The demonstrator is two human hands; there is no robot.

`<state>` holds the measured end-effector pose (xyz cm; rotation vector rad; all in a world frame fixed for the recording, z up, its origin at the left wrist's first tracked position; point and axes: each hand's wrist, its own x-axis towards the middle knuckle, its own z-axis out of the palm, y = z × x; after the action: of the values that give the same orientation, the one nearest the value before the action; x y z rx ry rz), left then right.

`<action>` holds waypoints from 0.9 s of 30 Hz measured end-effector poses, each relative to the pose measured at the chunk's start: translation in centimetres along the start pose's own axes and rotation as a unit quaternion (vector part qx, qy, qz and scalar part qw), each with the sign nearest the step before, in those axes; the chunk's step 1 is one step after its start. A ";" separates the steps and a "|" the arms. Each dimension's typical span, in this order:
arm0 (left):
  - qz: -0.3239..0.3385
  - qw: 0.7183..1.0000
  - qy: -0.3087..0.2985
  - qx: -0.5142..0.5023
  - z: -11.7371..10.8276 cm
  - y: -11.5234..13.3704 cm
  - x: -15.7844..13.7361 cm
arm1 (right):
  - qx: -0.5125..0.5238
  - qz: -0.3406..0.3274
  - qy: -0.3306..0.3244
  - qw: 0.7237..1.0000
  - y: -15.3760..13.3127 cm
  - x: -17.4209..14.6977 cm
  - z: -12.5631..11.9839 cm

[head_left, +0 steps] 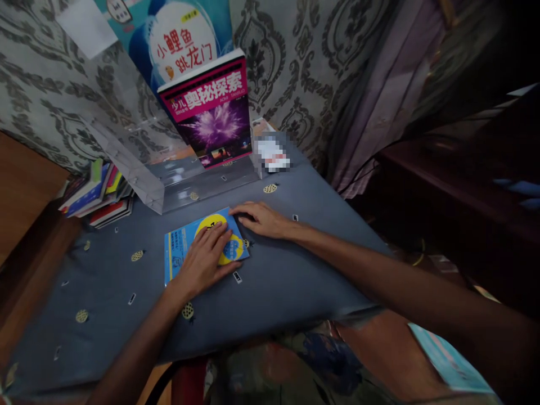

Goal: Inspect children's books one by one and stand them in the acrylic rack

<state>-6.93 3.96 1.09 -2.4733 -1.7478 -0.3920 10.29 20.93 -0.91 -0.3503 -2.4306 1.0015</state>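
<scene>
A blue book (180, 243) with a yellow circle on its cover lies flat on the cloth-covered table (270, 292) in front of me. My left hand (206, 253) rests palm down across the cover, its fingers stretched out and the thumb apart, hiding part of the print. At the book's upper right corner is my right hand (261, 219), fingers loosely extended and fingertips touching the edge. Behind the book stands a clear acrylic rack (211, 183). In it a magenta and purple book (215, 121) is propped upright, with a larger blue picture book (183, 34) behind that.
Several books are stacked in a pile (101, 191) at the table's left back. A blurred-out white item (273, 153) lies right of the rack. A patterned curtain (291, 73) hangs behind, and a teal book or sheet (451, 360) is low at the right.
</scene>
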 end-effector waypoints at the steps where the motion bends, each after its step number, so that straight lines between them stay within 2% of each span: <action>1: 0.005 1.000 0.012 0.004 0.1 0.1 0.0 | -0.007 -0.007 -0.002 1.000 0.1 -0.1 0.0; 11: 0.040 0.996 0.065 0.055 -0.2 1.4 -0.1 | -0.015 -0.027 -0.002 1.000 0.0 -0.4 -0.1; 17: 0.038 0.996 0.055 0.053 -0.6 1.5 0.1 | 0.072 -0.006 -0.022 0.997 -1.3 -0.7 -0.6; 21: 0.024 0.998 0.047 0.030 -0.5 1.5 0.0 | 0.091 0.019 -0.032 0.995 -2.0 -0.9 -0.7; 27: 0.030 0.997 0.052 0.051 -0.4 1.7 0.2 | 0.200 0.049 -0.056 0.977 -2.1 -0.9 -0.7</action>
<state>-5.37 3.46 1.69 -2.3834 -1.6081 -0.4090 11.31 19.49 0.65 -0.2789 -2.2503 1.5543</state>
